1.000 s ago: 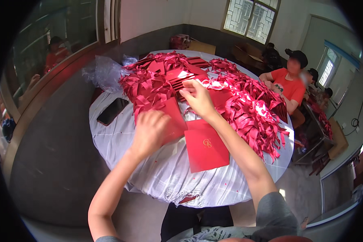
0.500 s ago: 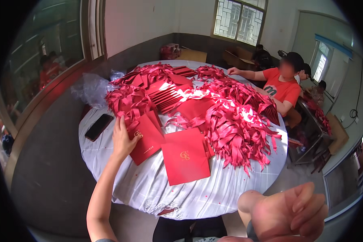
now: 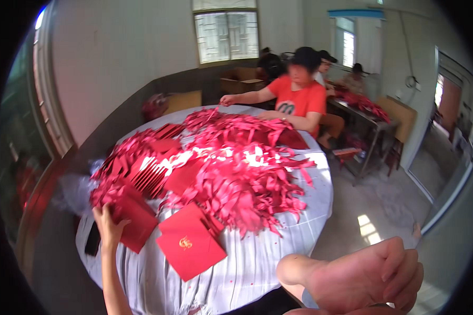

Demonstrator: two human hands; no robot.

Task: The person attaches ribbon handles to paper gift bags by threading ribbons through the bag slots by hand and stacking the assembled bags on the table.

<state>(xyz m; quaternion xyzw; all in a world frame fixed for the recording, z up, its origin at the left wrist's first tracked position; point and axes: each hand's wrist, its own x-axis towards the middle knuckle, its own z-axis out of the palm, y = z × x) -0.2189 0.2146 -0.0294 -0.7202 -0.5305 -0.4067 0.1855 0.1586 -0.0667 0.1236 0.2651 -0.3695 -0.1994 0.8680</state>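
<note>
red envelope: flat red paper envelope [image 3: 134,220] at near-left edge of table, lying on white cloth, partly under the left hand
left hand: left hand [image 3: 108,227] reaches up from lower left, fingers spread and loosely apart, palm down; fingertips [image 3: 96,211] rest on the left edge of the red envelope; pressing, not pinching
right hand: right hand [image 3: 373,278] at lower right, close to camera, off the table, well apart from the paper; fingers bunched together and curled, nothing seen in it; forearm bends in from bottom edge
folded card: red square folded card with small gold emblem [image 3: 190,247] just right of the red envelope, flat on cloth, tilted diamond-wise, a second red sheet tucked under its upper edge
ribbon heap: big pile of red paper strips and cut pieces [image 3: 236,178] covering the middle and far part of the table
table: round table with white wrinkled cloth [image 3: 278,252]
phone: dark flat phone-like slab [image 3: 92,239] at table edge, just left of the left wrist
other person: person in orange shirt and dark cap [image 3: 298,97] seated at far side, arms on the table among the red pieces
</note>
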